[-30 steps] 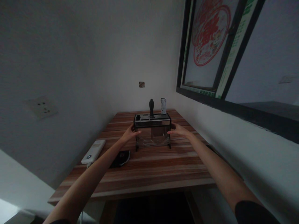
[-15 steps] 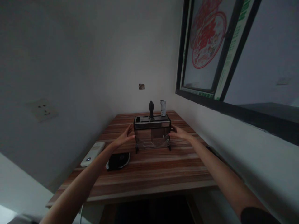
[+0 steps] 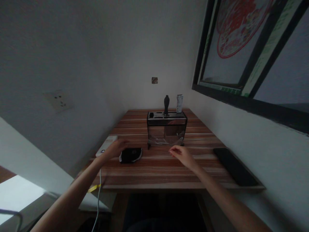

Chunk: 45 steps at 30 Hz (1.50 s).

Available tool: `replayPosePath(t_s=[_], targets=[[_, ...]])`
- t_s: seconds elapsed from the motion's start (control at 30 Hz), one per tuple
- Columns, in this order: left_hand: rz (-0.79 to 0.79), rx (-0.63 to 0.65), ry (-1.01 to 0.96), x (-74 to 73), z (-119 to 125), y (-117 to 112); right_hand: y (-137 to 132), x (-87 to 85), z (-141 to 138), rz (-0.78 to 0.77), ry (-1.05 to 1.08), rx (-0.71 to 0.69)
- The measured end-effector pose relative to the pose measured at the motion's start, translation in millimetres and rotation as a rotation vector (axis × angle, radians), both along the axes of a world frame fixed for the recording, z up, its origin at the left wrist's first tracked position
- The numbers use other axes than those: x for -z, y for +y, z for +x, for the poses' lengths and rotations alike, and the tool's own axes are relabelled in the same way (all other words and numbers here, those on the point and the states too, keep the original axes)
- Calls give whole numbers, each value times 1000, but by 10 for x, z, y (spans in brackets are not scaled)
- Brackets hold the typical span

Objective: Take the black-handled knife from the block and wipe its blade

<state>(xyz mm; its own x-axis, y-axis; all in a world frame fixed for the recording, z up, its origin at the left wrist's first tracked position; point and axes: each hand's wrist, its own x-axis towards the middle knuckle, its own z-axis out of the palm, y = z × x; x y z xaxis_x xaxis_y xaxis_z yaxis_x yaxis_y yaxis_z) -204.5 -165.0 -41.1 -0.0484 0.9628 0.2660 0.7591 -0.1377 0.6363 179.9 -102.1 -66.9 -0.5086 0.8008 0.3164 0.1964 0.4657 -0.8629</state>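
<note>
A clear-fronted box-shaped rack [image 3: 166,133] with a slotted metal top stands upright on the wooden table, apart from both hands. From its top rises a black handle [image 3: 166,104], beside a crumpled silvery-white upright object [image 3: 179,103]. My left hand [image 3: 117,148] is open, fingers stretched rightward over the left end of a small black pouch-like item [image 3: 130,155] with pale edges; whether it touches is unclear. In front of the rack, my right hand [image 3: 180,153] has its fingers curled together, with nothing visible in them.
At the left lies a white power strip [image 3: 107,144], its cable [image 3: 98,196] hanging over the edge. A black phone-like slab [image 3: 235,167] rests at the table's right edge. Walls rise left, right and behind; a dark-framed window [image 3: 217,96] is on the right.
Both hands have come away from the rack's sides and back nearer to me. The left moved toward the black item; the right curled in front of the rack. The view has shifted slightly.
</note>
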Motion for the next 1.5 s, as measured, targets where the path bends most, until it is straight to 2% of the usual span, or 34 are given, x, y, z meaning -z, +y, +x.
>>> replayPosePath(t_s=[0.07, 0.13, 0.23, 0.3, 0.43, 0.6, 0.83, 1.07, 1.17, 1.3, 1.37, 1.5], targets=[[-12, -1, 40, 65, -3, -24, -117, -53, -347, 62, -109, -88], [-25, -1, 86, 98, 7, -39, -203, -131, -678, 126, -255, -105], [-50, -10, 153, 115, 24, -56, -285, -228, -1094, 309, -561, -50], [-66, -23, 196, 126, 28, -66, -311, -255, -1311, 333, -631, -16], [-102, -56, 281, 169, 28, -86, -289, -231, -1598, 324, -724, 60], [-139, -80, 348, 211, 31, -105, -213, -180, -1712, 326, -784, 81], [-156, -110, 354, 198, 65, -119, -237, -194, -1683, 320, -745, 84], [-159, -31, 248, -21, 244, -219, -250, -193, -1446, 282, -567, 35], [-161, 44, 187, -141, 377, -259, -209, -174, -1247, 248, -467, 10], [-147, 134, 103, -241, 638, -230, -128, -147, -885, 100, -110, -38], [-131, 187, 60, -246, 815, -171, -89, -131, -673, 29, 14, -40], [-92, 278, -9, -171, 1252, -10, -29, -77, -230, -22, 120, 86]])
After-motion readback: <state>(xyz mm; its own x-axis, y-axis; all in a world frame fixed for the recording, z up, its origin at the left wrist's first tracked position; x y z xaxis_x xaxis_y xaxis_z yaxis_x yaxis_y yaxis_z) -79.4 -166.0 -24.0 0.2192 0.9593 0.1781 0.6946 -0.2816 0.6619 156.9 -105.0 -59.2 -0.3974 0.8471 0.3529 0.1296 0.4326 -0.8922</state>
